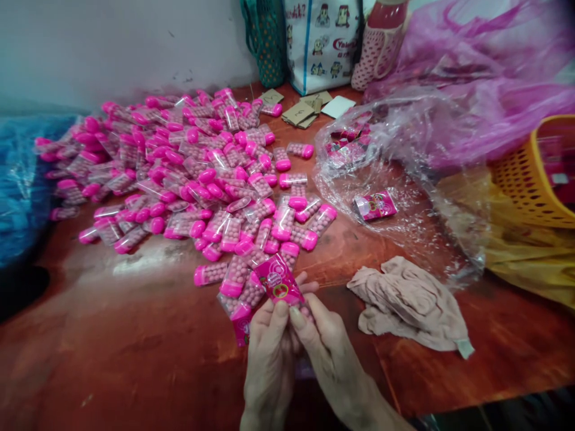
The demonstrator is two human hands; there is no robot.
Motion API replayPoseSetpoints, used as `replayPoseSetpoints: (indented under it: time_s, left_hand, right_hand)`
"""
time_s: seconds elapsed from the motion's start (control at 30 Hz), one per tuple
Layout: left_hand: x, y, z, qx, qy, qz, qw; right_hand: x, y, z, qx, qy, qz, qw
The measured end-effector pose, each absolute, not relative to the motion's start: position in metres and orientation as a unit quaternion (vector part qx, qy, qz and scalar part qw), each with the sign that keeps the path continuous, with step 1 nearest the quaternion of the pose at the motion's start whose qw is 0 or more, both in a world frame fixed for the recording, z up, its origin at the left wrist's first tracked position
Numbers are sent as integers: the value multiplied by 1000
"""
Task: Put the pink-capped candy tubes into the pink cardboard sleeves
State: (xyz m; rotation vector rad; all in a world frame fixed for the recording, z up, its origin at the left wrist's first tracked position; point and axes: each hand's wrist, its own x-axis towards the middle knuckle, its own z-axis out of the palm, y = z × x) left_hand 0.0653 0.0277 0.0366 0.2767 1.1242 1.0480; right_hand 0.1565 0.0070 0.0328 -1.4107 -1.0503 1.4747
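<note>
My left hand (269, 353) and my right hand (332, 344) are close together at the table's front, both thumbs pressed on the lower end of a pink printed sleeve (279, 280). Some pink balls of a small candy bottle (306, 312) show beneath my right fingers; how far the sleeve covers the bottle is hidden. Several fingers of both hands are behind the sleeve. Left of my left hand, another pink printed piece (241, 328) lies by the nearest bottles. Beyond my hands spreads a large heap of clear candy bottles (175, 155) with bright pink caps and pink balls inside.
A crumpled beige cloth (411, 305) lies to the right. Behind it, a clear plastic bag (404, 173) holds pink sleeves, one loose sleeve (377, 205) on it. A yellow basket (523, 182) stands far right, a blue bag (22, 185) far left. Cardboard pieces (300, 112) lie at the back.
</note>
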Motion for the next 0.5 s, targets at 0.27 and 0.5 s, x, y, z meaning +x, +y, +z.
replayPoseSetpoints:
  time_s: [0.27, 0.5]
  left_hand:
    - [62, 38, 40, 115, 505, 528, 673]
    - [75, 23, 41, 107, 519, 504, 682]
  right_hand:
    - [159, 7, 29, -511, -464, 606, 395]
    - [143, -13, 8, -590, -508, 436, 450]
